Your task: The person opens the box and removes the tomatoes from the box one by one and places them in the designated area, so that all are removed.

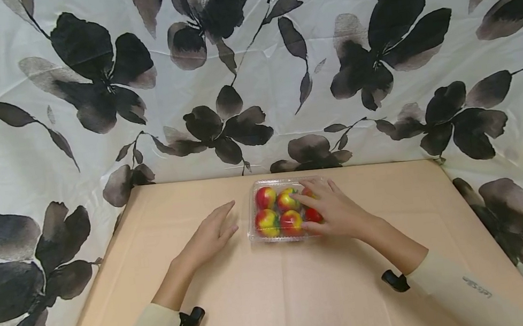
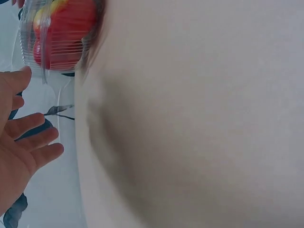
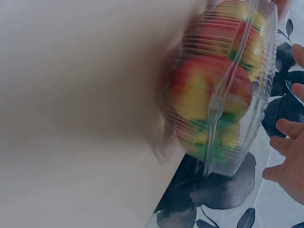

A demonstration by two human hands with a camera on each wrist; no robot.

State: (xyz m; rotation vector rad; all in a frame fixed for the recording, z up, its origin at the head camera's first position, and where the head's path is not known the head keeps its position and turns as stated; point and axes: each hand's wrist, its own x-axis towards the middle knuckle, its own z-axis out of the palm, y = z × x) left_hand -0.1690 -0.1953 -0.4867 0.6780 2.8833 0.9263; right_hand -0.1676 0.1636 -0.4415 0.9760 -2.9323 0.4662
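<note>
A clear plastic clamshell box [image 1: 252, 227] lies on the table in the head view, with several red-and-yellow apple-like fruits [image 1: 267, 222] inside. Its lid looks closed. Over the right part of the box is my right hand [image 1: 331, 206], fingers spread and covering some fruit from above. The right wrist view shows that hand [image 3: 290, 154] higher than the box [image 3: 219, 97], holding nothing. My left hand [image 1: 209, 236] hovers left of the box, apart from it, with loosely extended fingers. In the left wrist view this hand [image 2: 21, 142] holds nothing either.
The table [image 1: 282, 300] has a smooth beige cover with faint creases. White cloth with dark flowers [image 1: 224, 129] hangs behind the table's back edge and runs down both sides. A small black device [image 1: 192, 319] sits at each wrist, by the light sleeves.
</note>
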